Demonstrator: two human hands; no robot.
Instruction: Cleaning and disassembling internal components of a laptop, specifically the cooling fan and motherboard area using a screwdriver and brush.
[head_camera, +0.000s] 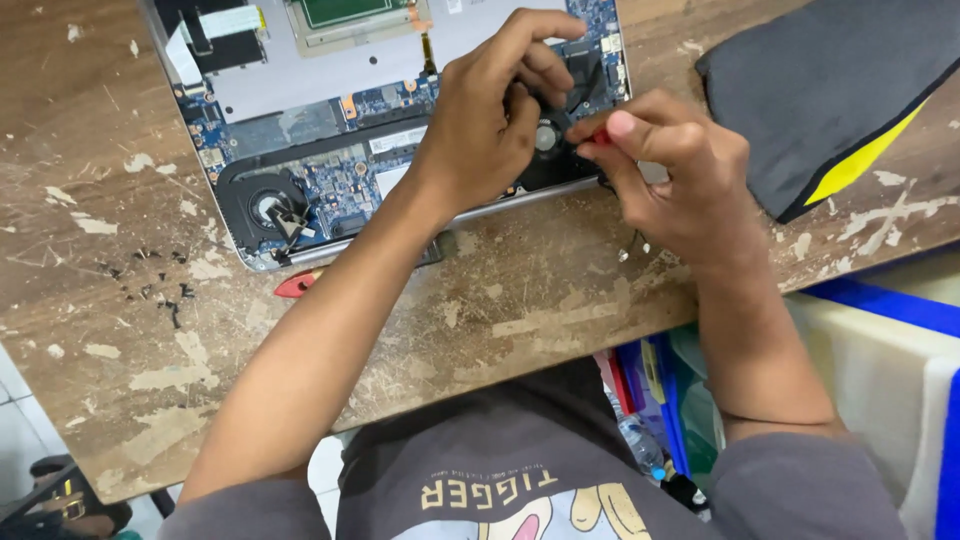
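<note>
An opened laptop (330, 90) lies bottom-up on the worn wooden table (520, 310), its blue circuit board and two round black fans exposed. My left hand (490, 110) rests over the right fan (545, 140), fingers curled on a black part there. My right hand (670, 185) pinches a small red-handled screwdriver (598, 138) between thumb and fingers, its tip at the laptop's right corner beside the fan. The left fan (265, 205) sits uncovered near the laptop's near edge.
A red-handled tool (298, 284) lies by the laptop's near edge, partly under my left forearm. Several tiny black screws (160, 290) are scattered to the left. A dark grey sleeve with a yellow stripe (840, 90) lies at the right. Coloured items sit below the table edge (650, 400).
</note>
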